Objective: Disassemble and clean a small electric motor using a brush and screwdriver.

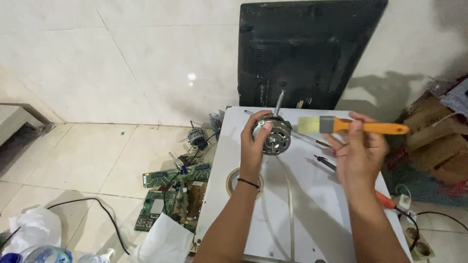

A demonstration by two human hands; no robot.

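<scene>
My left hand (pixel 254 146) grips a round metal electric motor (pixel 274 135) with a shaft sticking up, held above the white table (pixel 312 204). My right hand (pixel 358 153) holds a paintbrush (pixel 351 126) by its orange handle, its pale bristles pointing left and nearly touching the motor's right side. A thin black band sits on my left wrist.
A roll of tape (pixel 235 181), a white cable and probe-like tools (pixel 324 162) lie on the table. A black monitor back (pixel 302 53) leans against the wall. On the tiled floor left are green circuit boards (pixel 170 195), another motor (pixel 198 138), plastic bottles and white cloth. Cardboard boxes (pixel 436 141) stand right.
</scene>
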